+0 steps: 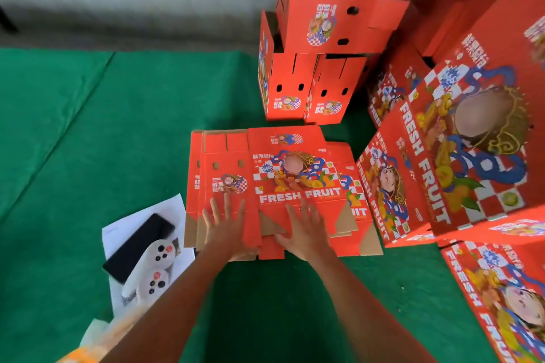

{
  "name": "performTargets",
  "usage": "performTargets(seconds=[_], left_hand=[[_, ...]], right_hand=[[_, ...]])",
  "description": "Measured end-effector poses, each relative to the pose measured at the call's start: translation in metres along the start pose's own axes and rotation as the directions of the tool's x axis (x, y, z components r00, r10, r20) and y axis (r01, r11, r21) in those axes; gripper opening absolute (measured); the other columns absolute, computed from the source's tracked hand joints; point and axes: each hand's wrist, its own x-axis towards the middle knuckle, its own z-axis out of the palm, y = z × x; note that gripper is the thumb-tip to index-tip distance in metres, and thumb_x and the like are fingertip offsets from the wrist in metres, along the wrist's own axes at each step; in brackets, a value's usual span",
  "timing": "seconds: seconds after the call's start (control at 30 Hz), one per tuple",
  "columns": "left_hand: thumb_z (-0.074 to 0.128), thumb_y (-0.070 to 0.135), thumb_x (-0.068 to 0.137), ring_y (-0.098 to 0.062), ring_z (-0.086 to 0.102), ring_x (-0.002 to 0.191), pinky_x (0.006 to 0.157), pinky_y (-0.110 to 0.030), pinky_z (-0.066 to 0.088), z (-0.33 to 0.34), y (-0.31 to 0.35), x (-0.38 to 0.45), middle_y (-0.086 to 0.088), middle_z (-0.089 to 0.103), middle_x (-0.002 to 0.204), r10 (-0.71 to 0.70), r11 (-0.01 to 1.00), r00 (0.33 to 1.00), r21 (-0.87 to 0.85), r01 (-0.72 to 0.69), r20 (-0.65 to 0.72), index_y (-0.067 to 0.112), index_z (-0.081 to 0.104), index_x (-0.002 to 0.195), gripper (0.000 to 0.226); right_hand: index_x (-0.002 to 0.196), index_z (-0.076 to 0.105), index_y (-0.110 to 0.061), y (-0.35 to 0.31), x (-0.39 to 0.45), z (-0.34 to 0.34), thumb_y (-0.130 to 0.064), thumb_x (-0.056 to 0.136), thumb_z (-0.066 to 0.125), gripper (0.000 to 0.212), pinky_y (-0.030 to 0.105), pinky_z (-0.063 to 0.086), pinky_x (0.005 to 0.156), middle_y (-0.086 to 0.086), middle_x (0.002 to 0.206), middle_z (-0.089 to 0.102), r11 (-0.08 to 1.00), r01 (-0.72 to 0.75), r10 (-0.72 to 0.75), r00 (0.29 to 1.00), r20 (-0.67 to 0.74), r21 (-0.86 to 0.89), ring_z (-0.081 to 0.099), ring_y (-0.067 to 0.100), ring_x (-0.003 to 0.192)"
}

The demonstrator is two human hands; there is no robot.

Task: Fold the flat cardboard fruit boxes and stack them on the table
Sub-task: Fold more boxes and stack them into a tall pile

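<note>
Both hands lie flat with fingers spread on the near edge of the pile of flat boxes (265, 186), which sits out in the middle of the table (88, 141), with folded boxes (309, 91) stacked toward its far side and more folded boxes (460, 141) leaning along its right edge. The left hand (227, 227) presses the red end panel; the right hand (303, 230) rests beside it on the near flaps, pinching nothing. To lift only the top sheet, I'd slide the fingertips under its near flap rather than press down, since several blanks lie fanned and could come up together. The cardboard is thin and stiff, glossy red on its printed face, raw brown on the undersides of the flaps, with scored creases and small punched slots. The green covering looks like felt, slightly grippy. At the near left edge a dark phone (138, 244) and two white controllers (153, 271) rest on paper.
</note>
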Motion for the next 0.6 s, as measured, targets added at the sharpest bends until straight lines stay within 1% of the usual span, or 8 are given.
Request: performTargets(seconds=[0.07, 0.1, 0.2, 0.33, 0.4, 0.47, 0.53, 0.6], left_hand=[[0.048, 0.093, 0.075, -0.057, -0.022, 0.147, 0.116, -0.071, -0.007, -0.002, -0.004, -0.003, -0.023, -0.03, 0.163, 0.045, 0.999, 0.999, 0.012, -0.044, -0.009, 0.023, -0.019, 0.16, 0.129], [0.043, 0.087, 0.084, -0.054, -0.019, 0.149, 0.117, -0.069, -0.007, -0.004, -0.007, -0.006, -0.021, -0.024, 0.166, 0.066, 0.998, 0.998, 0.008, -0.065, -0.024, 0.024, -0.013, 0.162, 0.115], [0.041, 0.05, 0.104, -0.042, 0.001, 0.156, 0.125, -0.063, 0.01, -0.008, -0.02, -0.019, -0.01, 0.007, 0.172, 0.095, 0.994, 0.986, -0.038, -0.101, -0.135, 0.027, 0.015, 0.163, 0.068], [0.059, 0.025, 0.103, -0.033, 0.023, 0.155, 0.124, -0.051, 0.022, -0.019, -0.031, -0.031, 0.0, 0.036, 0.163, 0.103, 0.963, 0.973, -0.224, -0.149, -0.205, 0.032, 0.039, 0.156, 0.057], [0.063, 0.018, 0.1, -0.031, 0.044, 0.144, 0.114, -0.047, 0.039, -0.03, -0.035, -0.036, -0.001, 0.052, 0.152, 0.088, 0.918, 0.951, -0.346, -0.193, -0.297, 0.03, 0.053, 0.147, 0.049], [0.06, 0.021, 0.102, -0.032, 0.065, 0.119, 0.095, -0.04, 0.052, -0.047, -0.037, -0.043, -0.005, 0.066, 0.134, 0.017, 0.838, 0.912, -0.491, -0.237, -0.41, 0.029, 0.061, 0.138, 0.037], [0.05, 0.034, 0.107, -0.032, 0.071, 0.1, 0.079, -0.036, 0.053, -0.069, -0.037, -0.049, -0.008, 0.073, 0.118, -0.126, 0.742, 0.879, -0.632, -0.224, -0.459, 0.029, 0.065, 0.133, 0.03], [0.047, 0.043, 0.107, -0.033, 0.07, 0.084, 0.067, -0.038, 0.05, -0.097, -0.039, -0.052, -0.012, 0.075, 0.095, -0.262, 0.618, 0.831, -0.747, -0.246, -0.491, 0.024, 0.071, 0.119, 0.033]], right_hand=[[0.163, 0.005, -0.028, -0.001, 0.0, 0.0, -0.078, 0.089, 0.048, 0.099, 0.061, 0.011, 0.125, 0.016, 0.171, -0.008, 1.0, 0.003, -0.003, 1.0, 0.01, -0.018, -0.001, 0.042, 0.157], [0.164, 0.005, -0.028, -0.002, -0.001, -0.001, -0.078, 0.09, 0.048, 0.099, 0.06, 0.011, 0.125, 0.016, 0.171, -0.008, 1.0, 0.005, -0.005, 1.0, 0.01, -0.021, 0.0, 0.042, 0.157], [0.164, 0.009, -0.026, -0.002, -0.008, -0.005, -0.079, 0.091, 0.045, 0.097, 0.058, 0.015, 0.125, 0.013, 0.172, -0.007, 1.0, 0.019, -0.019, 1.0, 0.001, -0.021, 0.002, 0.039, 0.158], [0.163, 0.014, -0.022, 0.005, -0.02, -0.018, -0.078, 0.091, 0.048, 0.098, 0.051, 0.017, 0.127, 0.008, 0.173, -0.002, 0.999, 0.041, -0.041, 0.999, -0.013, 0.001, 0.006, 0.033, 0.159], [0.164, 0.015, -0.021, 0.011, -0.026, -0.03, -0.079, 0.092, 0.044, 0.097, 0.048, 0.014, 0.128, 0.006, 0.173, 0.001, 0.997, 0.07, -0.071, 0.996, -0.061, -0.026, 0.008, 0.031, 0.159], [0.163, 0.02, -0.021, 0.015, -0.031, -0.05, -0.081, 0.092, 0.038, 0.095, 0.046, 0.013, 0.127, 0.005, 0.173, 0.005, 0.993, 0.116, -0.119, 0.977, -0.176, -0.028, 0.008, 0.029, 0.159], [0.162, 0.027, -0.02, 0.015, -0.036, -0.08, -0.084, 0.09, 0.034, 0.096, 0.044, 0.013, 0.126, 0.003, 0.172, 0.015, 0.984, 0.173, -0.181, 0.927, -0.328, -0.053, 0.012, 0.027, 0.158], [0.158, 0.038, -0.016, 0.015, -0.038, -0.116, -0.08, 0.091, 0.044, 0.093, 0.046, 0.021, 0.124, 0.006, 0.167, 0.031, 0.966, 0.211, -0.258, 0.839, -0.479, -0.15, 0.027, 0.03, 0.154]])
